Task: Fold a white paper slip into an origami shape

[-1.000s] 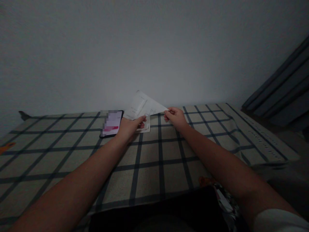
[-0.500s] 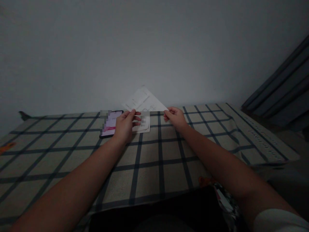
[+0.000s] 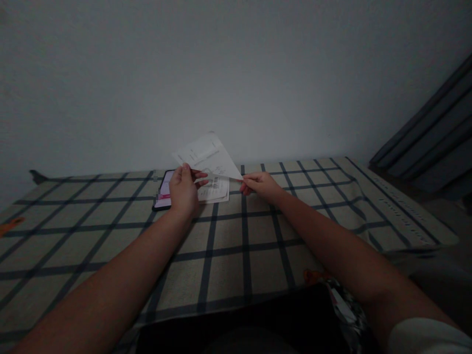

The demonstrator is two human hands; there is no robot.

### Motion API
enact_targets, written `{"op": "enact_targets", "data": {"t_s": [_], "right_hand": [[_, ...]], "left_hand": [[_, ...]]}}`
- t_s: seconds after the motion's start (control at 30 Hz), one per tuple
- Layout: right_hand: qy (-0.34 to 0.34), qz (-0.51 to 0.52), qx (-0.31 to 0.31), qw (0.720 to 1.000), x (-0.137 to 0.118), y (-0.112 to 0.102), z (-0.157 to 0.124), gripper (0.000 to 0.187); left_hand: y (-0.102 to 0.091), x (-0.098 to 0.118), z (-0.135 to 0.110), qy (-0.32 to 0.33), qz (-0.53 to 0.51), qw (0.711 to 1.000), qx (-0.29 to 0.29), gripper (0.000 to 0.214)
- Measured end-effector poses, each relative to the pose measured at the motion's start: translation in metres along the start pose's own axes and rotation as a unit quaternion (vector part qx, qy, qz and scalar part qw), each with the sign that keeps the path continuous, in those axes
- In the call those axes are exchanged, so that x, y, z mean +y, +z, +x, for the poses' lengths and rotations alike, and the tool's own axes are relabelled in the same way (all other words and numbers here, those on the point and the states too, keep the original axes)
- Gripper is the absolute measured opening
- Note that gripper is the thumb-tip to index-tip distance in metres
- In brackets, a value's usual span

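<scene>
A white printed sheet of paper (image 3: 210, 155), tilted with one corner up, is held above the table between both hands. My left hand (image 3: 184, 189) pinches its lower left edge between thumb and fingers. At the sheet's right corner, my right hand (image 3: 262, 185) has thumb and forefinger closed on it. Beneath lie more printed papers (image 3: 218, 194), partly covered by the held sheet and the left hand. A phone (image 3: 162, 192) with a lit screen rests just left of them, its right part hidden behind my left hand.
A checked cloth (image 3: 228, 236) covers the table, which meets a plain wall (image 3: 236, 73) at the back. Dark curtain folds (image 3: 431, 132) hang at the right. An orange patch (image 3: 13, 226) shows at the left edge.
Both hands have shifted left with the sheet, the right one also slightly down. The sheet's tilt has changed a little. My left hand now covers more of the phone.
</scene>
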State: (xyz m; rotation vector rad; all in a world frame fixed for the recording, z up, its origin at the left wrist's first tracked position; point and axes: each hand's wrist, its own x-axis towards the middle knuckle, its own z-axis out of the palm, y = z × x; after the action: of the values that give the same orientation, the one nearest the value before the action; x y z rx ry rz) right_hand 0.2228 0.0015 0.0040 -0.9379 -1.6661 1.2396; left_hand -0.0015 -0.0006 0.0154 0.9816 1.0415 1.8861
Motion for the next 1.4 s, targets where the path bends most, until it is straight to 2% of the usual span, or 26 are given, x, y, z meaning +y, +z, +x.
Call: {"op": "enact_targets", "data": {"t_s": [0.27,0.43,0.53,0.63,0.7,0.83,0.97,1.17,1.4], "right_hand": [[0.005,-0.01,-0.013,1.0,-0.003,0.002,-0.004,0.018],[0.026,-0.022,-0.005,0.999,-0.003,0.002,-0.005,0.018],[0.02,-0.006,0.016,1.0,0.0,-0.002,-0.003,0.021],[0.002,0.043,0.049,0.998,0.002,-0.004,0.0,0.028],[-0.001,0.067,0.06,0.996,0.003,-0.003,0.002,0.038],[-0.028,0.029,0.067,0.997,0.002,0.0,0.001,0.044],[-0.036,-0.027,0.088,0.995,0.0,0.002,-0.001,0.042],[-0.029,-0.019,0.084,0.996,0.004,0.001,0.0,0.04],[-0.016,0.102,0.115,0.988,0.003,0.001,0.004,0.047]], "left_hand": [[-0.002,0.0,0.002,0.054,0.045,0.997,0.02,0.038],[-0.001,0.004,0.002,0.053,0.043,0.996,0.052,0.038],[-0.001,0.004,0.003,0.034,0.029,0.998,0.052,0.038],[-0.001,0.001,0.0,-0.022,0.048,0.999,-0.015,0.036],[0.0,-0.001,-0.005,-0.064,0.07,0.991,-0.093,0.035],[0.001,0.001,-0.015,-0.063,0.108,0.98,-0.154,0.035],[0.001,0.004,-0.017,-0.06,0.118,0.976,-0.173,0.037],[0.002,0.001,-0.015,-0.11,0.078,0.97,-0.204,0.033],[0.0,0.001,-0.012,-0.102,0.121,0.963,-0.22,0.037]]}}
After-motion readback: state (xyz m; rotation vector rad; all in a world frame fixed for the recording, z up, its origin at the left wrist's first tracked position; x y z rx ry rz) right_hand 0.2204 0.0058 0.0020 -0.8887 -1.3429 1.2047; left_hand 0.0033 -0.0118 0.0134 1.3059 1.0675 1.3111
